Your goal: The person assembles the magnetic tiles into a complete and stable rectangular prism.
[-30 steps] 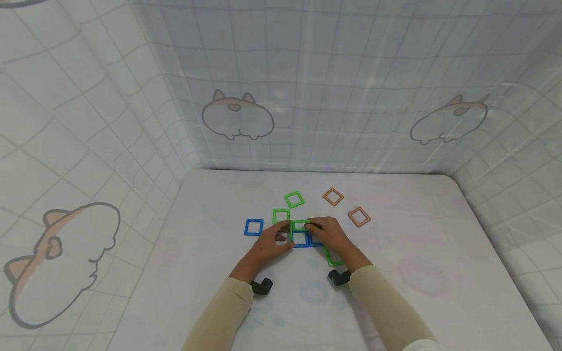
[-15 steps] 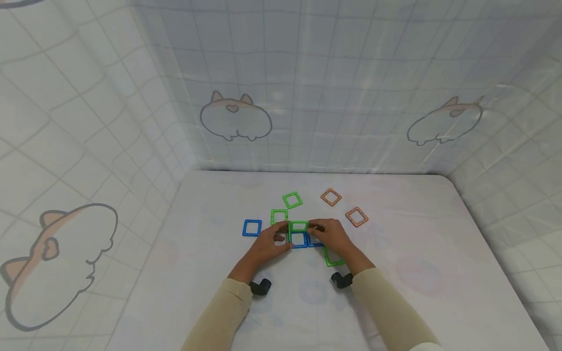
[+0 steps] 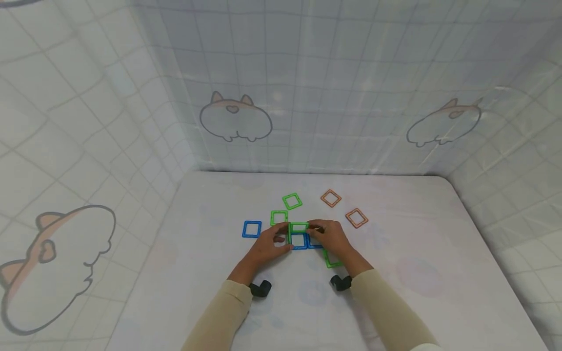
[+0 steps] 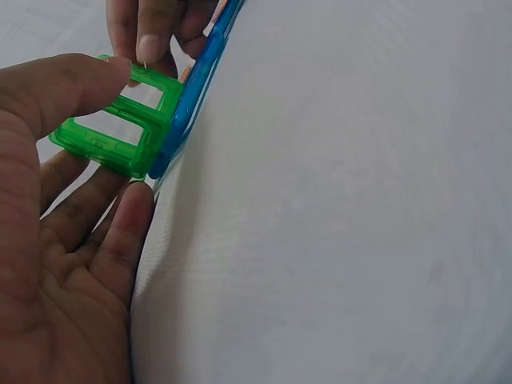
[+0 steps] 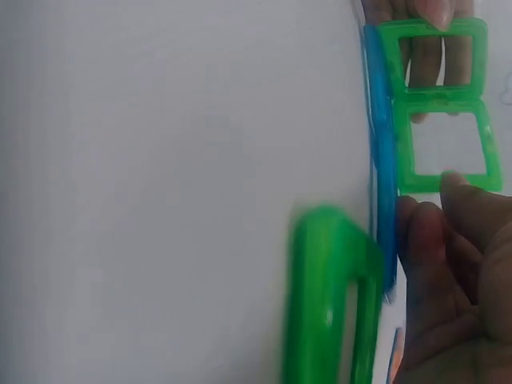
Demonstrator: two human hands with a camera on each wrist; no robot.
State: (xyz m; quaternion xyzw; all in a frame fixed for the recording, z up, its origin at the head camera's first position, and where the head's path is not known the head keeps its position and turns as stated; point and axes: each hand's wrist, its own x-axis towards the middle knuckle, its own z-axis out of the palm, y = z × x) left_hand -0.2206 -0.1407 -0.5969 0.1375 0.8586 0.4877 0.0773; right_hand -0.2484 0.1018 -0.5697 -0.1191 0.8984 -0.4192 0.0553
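Observation:
In the head view two green magnetic tiles stand upright at a corner, one at the left and one at the back, over a blue magnetic tile lying flat. My left hand grips the left green tile, its thumb on one edge and fingers round the other side. Pinched at its right edge, the back green tile is held by my right hand. A second flat blue tile adjoins the first, partly hidden under the right hand.
A green tile lies by my right wrist. A loose blue tile is at left, two green tiles, one near and one farther, lie behind, and two orange tiles, one beyond the other, lie back right on the white-covered table.
Both hands keep their hold on the two green tiles and barely move. The head view shifts slightly.

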